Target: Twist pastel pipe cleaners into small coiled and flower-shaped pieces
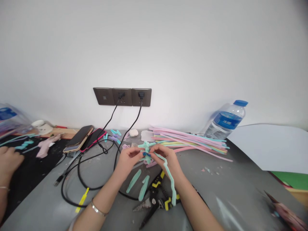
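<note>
Both hands, left (128, 158) and right (166, 155), are pinched shut on a half-twisted fuzzy teal pipe-cleaner figure (147, 148); its long tail (171, 179) is left unshaped.

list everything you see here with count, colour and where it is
teal pipe cleaner piece: 1, teal, pinched in both hands
pipe cleaner bundle: many, pink, yellow, teal, behind the hands
folded teal pieces: 2, teal, on the table below the hands
pliers: 1, black and yellow, near edge
phones: 2, dark, left of centre
cables: black, from the wall sockets
water bottle: 1, clear, blue cap, lying right
co-worker's hand: 1, far left
left hand: 1
right hand: 1
</note>
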A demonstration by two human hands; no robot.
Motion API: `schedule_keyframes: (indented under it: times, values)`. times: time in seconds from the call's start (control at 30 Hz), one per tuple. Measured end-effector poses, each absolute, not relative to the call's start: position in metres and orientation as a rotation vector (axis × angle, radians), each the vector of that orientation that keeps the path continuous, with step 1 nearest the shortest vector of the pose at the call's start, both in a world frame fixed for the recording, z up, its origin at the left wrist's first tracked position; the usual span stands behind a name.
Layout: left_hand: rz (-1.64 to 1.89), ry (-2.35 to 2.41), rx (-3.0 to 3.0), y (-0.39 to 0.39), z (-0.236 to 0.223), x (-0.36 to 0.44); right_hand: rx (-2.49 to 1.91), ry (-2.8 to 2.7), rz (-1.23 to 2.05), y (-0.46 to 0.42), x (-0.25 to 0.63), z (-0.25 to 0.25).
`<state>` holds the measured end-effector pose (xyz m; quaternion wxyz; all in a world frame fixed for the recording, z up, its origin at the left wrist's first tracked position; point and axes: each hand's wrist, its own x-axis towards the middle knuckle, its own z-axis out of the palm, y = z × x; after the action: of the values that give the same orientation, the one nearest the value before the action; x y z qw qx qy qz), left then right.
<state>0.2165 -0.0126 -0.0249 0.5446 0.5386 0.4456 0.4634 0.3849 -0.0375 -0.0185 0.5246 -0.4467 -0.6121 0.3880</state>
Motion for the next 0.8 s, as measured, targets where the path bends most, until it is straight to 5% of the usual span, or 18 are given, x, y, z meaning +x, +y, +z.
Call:
schedule_keyframes:
  times: [0.8]
  values:
    - [1.155,1.066,1.333,-0.0156,-0.0149,0.2169,-1.085,-1.311,1.005,-0.0328,0.3863,-0.0249]
